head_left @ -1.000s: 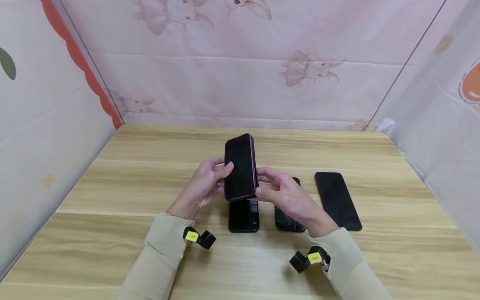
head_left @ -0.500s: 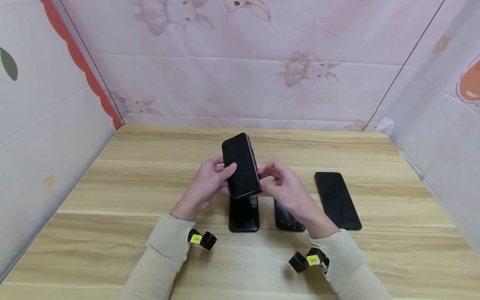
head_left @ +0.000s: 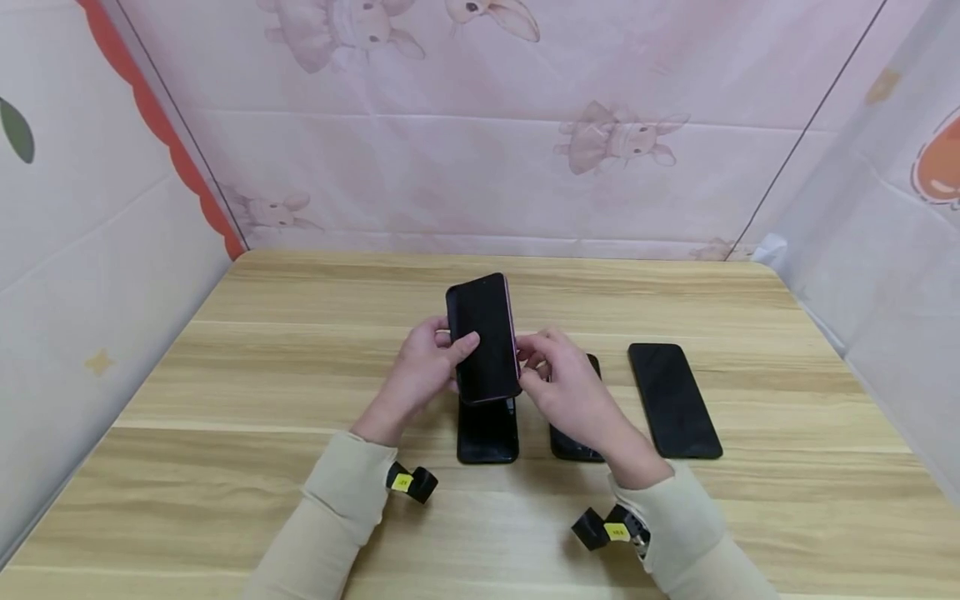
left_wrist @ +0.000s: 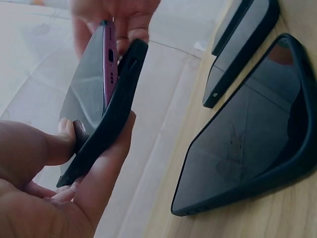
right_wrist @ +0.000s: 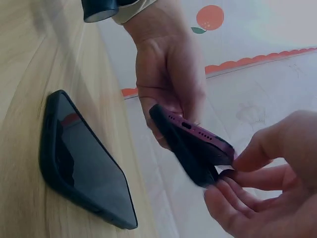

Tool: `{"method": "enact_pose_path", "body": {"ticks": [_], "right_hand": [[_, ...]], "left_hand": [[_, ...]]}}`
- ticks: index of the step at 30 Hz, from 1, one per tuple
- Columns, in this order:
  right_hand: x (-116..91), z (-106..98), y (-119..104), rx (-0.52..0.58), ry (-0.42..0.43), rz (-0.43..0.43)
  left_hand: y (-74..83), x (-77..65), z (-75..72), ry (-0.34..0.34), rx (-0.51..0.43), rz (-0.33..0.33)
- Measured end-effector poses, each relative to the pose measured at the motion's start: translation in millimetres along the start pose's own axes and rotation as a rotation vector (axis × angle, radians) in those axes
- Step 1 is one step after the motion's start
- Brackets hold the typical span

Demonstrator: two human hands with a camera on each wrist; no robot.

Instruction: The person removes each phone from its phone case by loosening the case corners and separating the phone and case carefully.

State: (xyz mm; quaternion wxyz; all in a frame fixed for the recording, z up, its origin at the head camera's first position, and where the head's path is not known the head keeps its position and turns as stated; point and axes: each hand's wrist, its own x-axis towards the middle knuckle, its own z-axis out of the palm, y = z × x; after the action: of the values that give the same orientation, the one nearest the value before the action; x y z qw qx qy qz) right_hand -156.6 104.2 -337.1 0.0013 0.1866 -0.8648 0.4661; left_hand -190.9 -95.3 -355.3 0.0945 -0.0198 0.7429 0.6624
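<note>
A black-screened phone with a purple frame (head_left: 486,337) is held up over the table, tilted. Its dark case (left_wrist: 120,106) sits partly off, with a gap along the phone's bottom edge. My left hand (head_left: 420,367) grips phone and case together from the left, thumb across the screen, fingers behind the case. On the other side, my right hand (head_left: 566,392) pinches the case at its right edge near the lower corner; in the right wrist view its thumb (right_wrist: 257,153) lies at the phone's purple corner. Under the held phone, a second dark phone (head_left: 487,442) lies on the table.
Another dark phone (head_left: 576,446) lies partly hidden beneath my right forearm. Farther right is a larger black phone (head_left: 675,400). They rest on a wood-grain table (head_left: 262,375), with a pink printed curtain (head_left: 480,183) behind it.
The held phone first leaned left, then swung back more upright. My right hand's fingers have shifted and curled at the case's right edge. My left hand has moved slightly right.
</note>
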Motion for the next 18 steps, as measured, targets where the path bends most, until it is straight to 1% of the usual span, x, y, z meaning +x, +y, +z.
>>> {"method": "enact_pose_path", "body": {"ticks": [4,6,8,10,12,14,16,18], "right_hand": [[0.9,1.4,-0.3,0.148,-0.087,0.072],[1.9,2.0,1.6,0.203,-0.116,0.109],[3.0,2.2,3.8,0.249,-0.128,0.139],[4.2,1.9,6.4,0.288,-0.125,0.17],[5.0,0.8,8.4,0.323,-0.112,0.193],[5.9,-0.5,9.8,0.372,-0.107,0.2],[6.4,-1.4,11.0,0.395,-0.108,0.199],[7.2,-1.4,11.7,0.431,-0.124,0.194]], "left_hand": [[0.5,-1.7,0.2,0.062,0.095,0.011],[1.6,-2.6,-0.4,0.071,0.125,0.016],[3.2,-3.3,-1.8,0.063,0.143,0.025],[5.3,-4.0,-3.7,0.04,0.172,0.042],[7.5,-5.1,-6.4,-0.008,0.162,0.053],[8.6,-6.7,-10.6,-0.073,0.123,0.062],[8.9,-8.6,-15.1,-0.138,0.061,0.056],[8.9,-10.9,-19.5,-0.181,0.012,0.046]]}}
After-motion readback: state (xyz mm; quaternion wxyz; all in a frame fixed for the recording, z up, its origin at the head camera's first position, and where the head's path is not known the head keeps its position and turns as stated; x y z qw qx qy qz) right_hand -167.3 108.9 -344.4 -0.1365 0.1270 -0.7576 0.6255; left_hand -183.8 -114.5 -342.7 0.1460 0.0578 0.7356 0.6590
